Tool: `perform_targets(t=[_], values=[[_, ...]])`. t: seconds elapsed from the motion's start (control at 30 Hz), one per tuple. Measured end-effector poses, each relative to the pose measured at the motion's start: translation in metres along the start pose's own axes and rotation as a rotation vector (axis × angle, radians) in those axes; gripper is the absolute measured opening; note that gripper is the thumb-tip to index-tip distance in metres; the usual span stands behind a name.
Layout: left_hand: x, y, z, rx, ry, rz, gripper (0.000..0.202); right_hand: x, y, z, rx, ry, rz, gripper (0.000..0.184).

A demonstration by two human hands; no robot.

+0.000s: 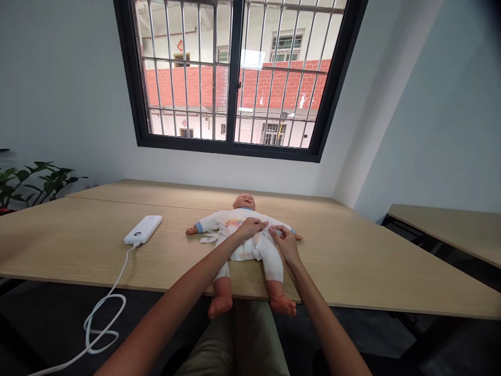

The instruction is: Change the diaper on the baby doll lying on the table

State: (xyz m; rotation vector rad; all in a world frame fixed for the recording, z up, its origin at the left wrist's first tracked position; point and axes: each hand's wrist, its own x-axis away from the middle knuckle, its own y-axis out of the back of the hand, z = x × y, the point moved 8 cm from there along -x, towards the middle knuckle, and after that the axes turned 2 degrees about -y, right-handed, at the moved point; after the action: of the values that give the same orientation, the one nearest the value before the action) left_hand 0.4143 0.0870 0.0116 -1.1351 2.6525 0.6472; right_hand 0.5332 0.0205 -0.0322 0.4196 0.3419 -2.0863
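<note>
A baby doll (273, 261) in a white outfit with blue cuffs lies on its back on the wooden table, head toward the window. Its bare feet stick out past the near edge. Around its hips is a white diaper (241, 255) with pale coloured print; a loose side flap spreads out at the left. My left hand (250, 228) reaches across the doll's belly, fingers pinched at the diaper's upper right side. Close against it, my right hand (285, 243) pinches the same edge from the right. The fingers hide the exact bit of diaper between them.
A white power bank (143, 230) lies on the table (332, 261) to the left, its white cable (105, 298) hanging over the front edge. A green plant (43, 180) stands at far left. Behind the table is a barred window (230, 78); another table (450, 230) is at right.
</note>
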Motion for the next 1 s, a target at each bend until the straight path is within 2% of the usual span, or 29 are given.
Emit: perform_targets(t=[0.07,0.23,0.33,0.43,0.63,0.77,0.83,0.93,1.0], values=[[-0.001,0.002,0.003,0.039,0.020,-0.018,0.038,0.001,-0.003,0.003,0.009,0.021,0.011,0.059],[-0.007,0.008,0.013,0.108,0.049,-0.087,0.023,0.009,-0.009,0.016,0.033,0.067,0.087,0.054],[-0.007,0.009,0.016,0.150,0.062,-0.102,0.018,0.015,0.004,0.021,0.026,0.112,0.033,0.050],[-0.006,0.010,0.014,0.190,0.062,-0.113,0.019,0.021,0.021,0.017,0.006,0.109,-0.031,0.051],[-0.003,0.006,0.012,0.246,0.016,-0.161,0.016,0.039,0.025,0.004,0.154,0.130,0.175,0.043],[-0.003,0.006,0.010,0.222,-0.020,-0.187,0.012,0.043,0.028,-0.015,0.244,-0.025,0.238,0.052],[-0.002,0.008,0.010,0.197,-0.026,-0.201,0.012,0.038,0.036,-0.013,0.358,-0.040,0.153,0.056],[0.000,0.012,0.010,0.147,-0.023,-0.237,0.014,0.028,0.044,0.017,0.498,0.153,-0.092,0.056],[0.002,0.013,0.008,0.117,-0.025,-0.258,0.015,0.019,0.032,0.030,0.487,0.221,-0.094,0.054]])
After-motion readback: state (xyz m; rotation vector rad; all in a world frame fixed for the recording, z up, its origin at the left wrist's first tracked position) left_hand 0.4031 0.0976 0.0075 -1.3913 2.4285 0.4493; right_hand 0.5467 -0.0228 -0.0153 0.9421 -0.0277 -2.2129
